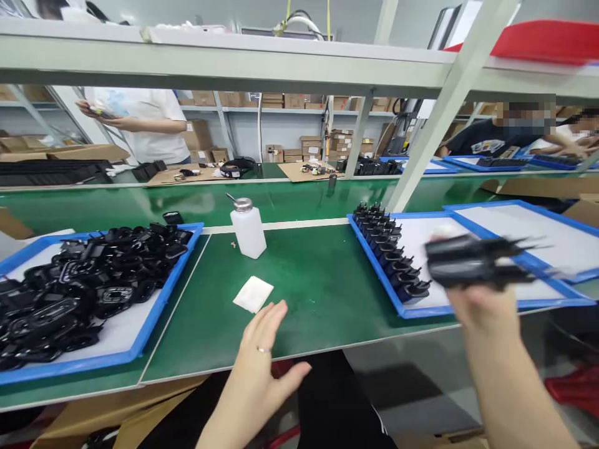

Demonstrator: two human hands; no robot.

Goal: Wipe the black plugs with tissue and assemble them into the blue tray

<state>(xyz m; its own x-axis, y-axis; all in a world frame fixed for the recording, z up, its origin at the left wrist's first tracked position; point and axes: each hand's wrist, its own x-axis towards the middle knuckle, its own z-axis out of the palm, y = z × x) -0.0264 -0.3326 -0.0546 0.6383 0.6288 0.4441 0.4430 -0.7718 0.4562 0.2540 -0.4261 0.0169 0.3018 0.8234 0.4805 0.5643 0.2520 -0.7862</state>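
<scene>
The hands are well apart: the right hand (pixel 484 304) grips blurred black plug adapters (pixel 456 259) above a blue-rimmed tray (pixel 422 232); the left hand (pixel 262 368), thumb spread from fingers, is just beside a white wipe (pixel 253 294) on the table (pixel 311 268).

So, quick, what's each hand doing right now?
Left hand: open, holding nothing, near the white pad.
Right hand: closed, holding black parts, too blurred to count.

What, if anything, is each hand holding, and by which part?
Right hand: black plugs, apparently by their bodies, exact grip blurred. Left hand: nothing.
</scene>
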